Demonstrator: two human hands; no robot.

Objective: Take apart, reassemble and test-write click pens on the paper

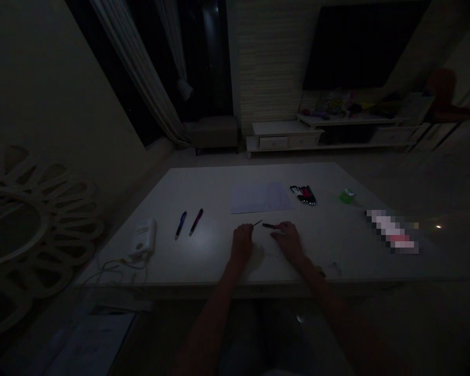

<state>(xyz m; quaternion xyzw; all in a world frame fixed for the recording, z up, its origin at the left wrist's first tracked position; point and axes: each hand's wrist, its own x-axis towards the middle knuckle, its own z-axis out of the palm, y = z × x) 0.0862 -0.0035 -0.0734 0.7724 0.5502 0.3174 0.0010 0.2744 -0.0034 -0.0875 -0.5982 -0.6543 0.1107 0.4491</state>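
Note:
Above the white table (215, 261), my left hand (242, 241) pinches a thin dark rod (257, 223) that looks like a pen refill. Its tip points right, toward a dark pen barrel (270, 226) with a reddish part. That barrel is gripped between the thumb and fingers of my right hand (290, 243). A small gap shows between the rod and the barrel. Just beyond both hands lies a sheet of paper (258, 198). Left of my hands, a blue pen (180, 225) and a purple-pink pen (196, 222) rest side by side.
A cluster of dark, red and pale pen-like pieces (306, 195) lies right of the paper, then a green box (348, 196). A blurred-out object (394, 232) is at the right edge. A white power device (144, 235) with cables (121, 262) sits at the left.

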